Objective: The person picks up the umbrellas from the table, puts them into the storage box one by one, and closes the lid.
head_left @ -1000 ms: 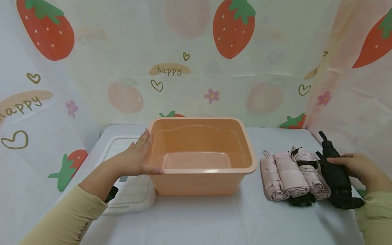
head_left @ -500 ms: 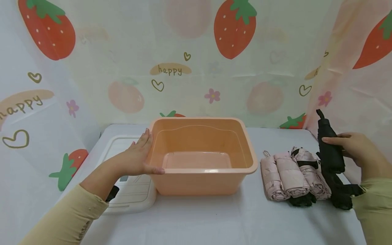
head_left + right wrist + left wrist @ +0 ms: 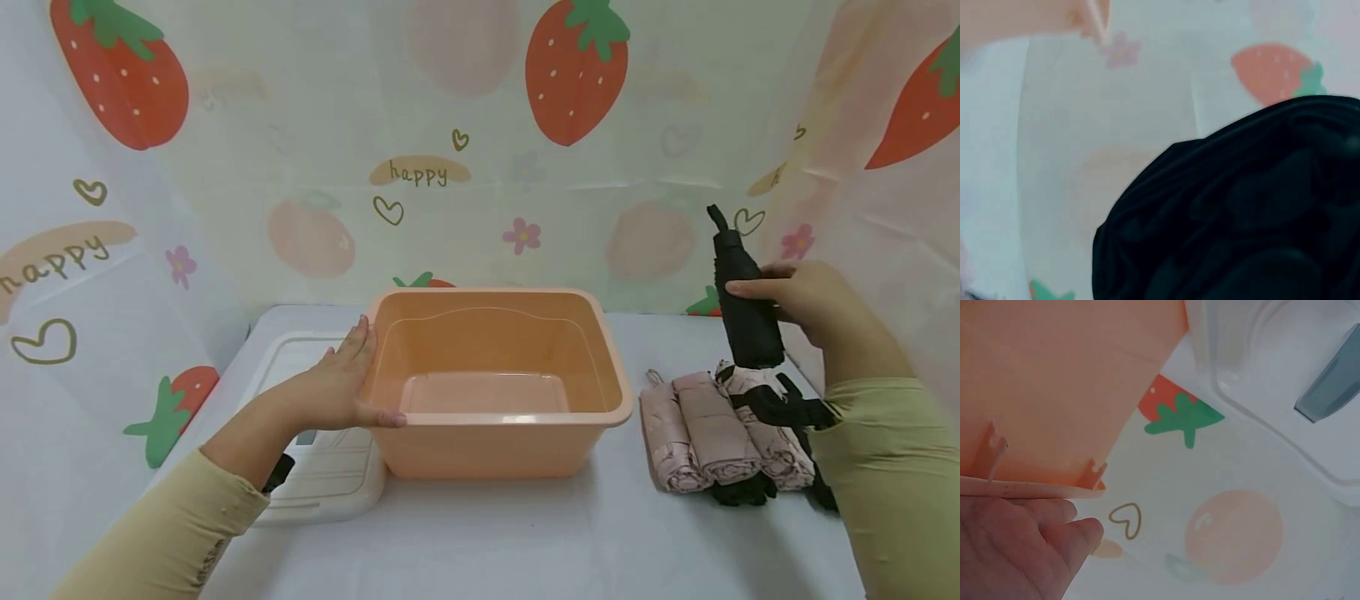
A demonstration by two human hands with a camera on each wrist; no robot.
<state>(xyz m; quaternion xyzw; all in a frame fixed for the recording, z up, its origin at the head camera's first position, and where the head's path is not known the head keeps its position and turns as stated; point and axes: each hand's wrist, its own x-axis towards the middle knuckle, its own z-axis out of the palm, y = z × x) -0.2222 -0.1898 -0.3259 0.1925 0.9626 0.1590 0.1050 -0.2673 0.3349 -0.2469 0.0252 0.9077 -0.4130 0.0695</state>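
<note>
In the head view, my right hand grips a black folded umbrella by its middle, a loop strap at its top. It is raised above the right side of the table, tilted slightly left. Below it lie several pink rolled fabric bundles side by side. My left hand rests against the left side of an orange plastic bin, fingers straight, thumb along the front rim. The left wrist view shows the left hand under the bin's rim. Dark fabric fills much of the right wrist view.
A white lid with a grey latch lies left of the bin, partly under my left forearm. Black fabric shows beneath the pink bundles. A strawberry-printed cloth stands behind the white-covered table.
My right hand has lifted the black umbrella from beside the pink bundles and carried it up and left. My left hand stays at the bin's left side.
</note>
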